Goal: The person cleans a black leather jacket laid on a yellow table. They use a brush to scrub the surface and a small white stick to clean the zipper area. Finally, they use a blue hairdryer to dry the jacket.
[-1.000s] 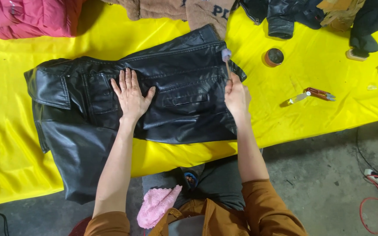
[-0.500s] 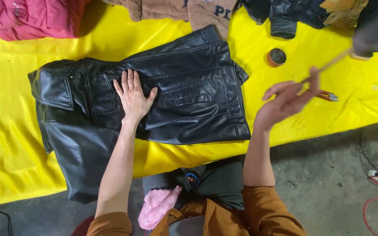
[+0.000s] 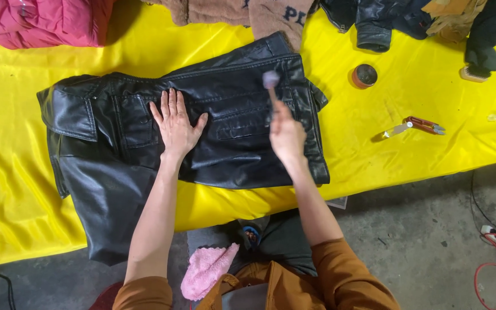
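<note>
A black leather jacket (image 3: 116, 155) lies folded on a yellow sheet (image 3: 18, 189), one sleeve hanging over the near edge. My left hand (image 3: 175, 126) rests flat on the jacket's middle, fingers spread. My right hand (image 3: 287, 136) hovers over the jacket's right part and grips a small brush (image 3: 270, 80) by its handle, the grey bristle head pointing away from me, blurred by motion.
A small round open tin (image 3: 364, 75) and red-handled snips (image 3: 414, 125) lie on the sheet to the right. Pink, brown and dark garments line the far edge, with another brush (image 3: 473, 73) at far right. A pink cloth (image 3: 205, 271) sits in my lap. Red cable lies on the floor.
My right hand swung out to the right toward the tin with the brush, then came back over the jacket. My left hand stayed flat on the jacket.
</note>
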